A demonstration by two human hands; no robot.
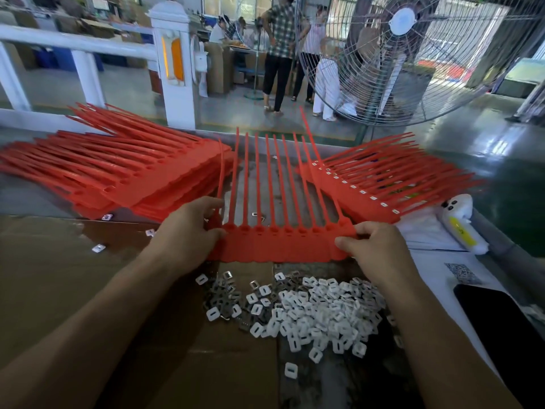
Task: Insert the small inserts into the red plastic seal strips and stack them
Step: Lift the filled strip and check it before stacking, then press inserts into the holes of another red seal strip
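A red seal strip (277, 246), a flat band with several long tails pointing away from me, lies across the middle of the table. My left hand (188, 234) pinches its left end and my right hand (374, 249) pinches its right end. Its sockets look empty. Just below the strip lies a heap of small white and grey metal inserts (309, 311). A tall pile of red strips without inserts (118, 172) sits at the left. At the right is a stack of red strips (368, 184) with white inserts showing in their sockets.
Brown cardboard (73, 276) covers the table's left part, with a few stray inserts on it. A white bottle-like object (460, 225) and a black phone (501, 320) lie on white sheets at the right. A large floor fan (404, 54) and people stand beyond the table.
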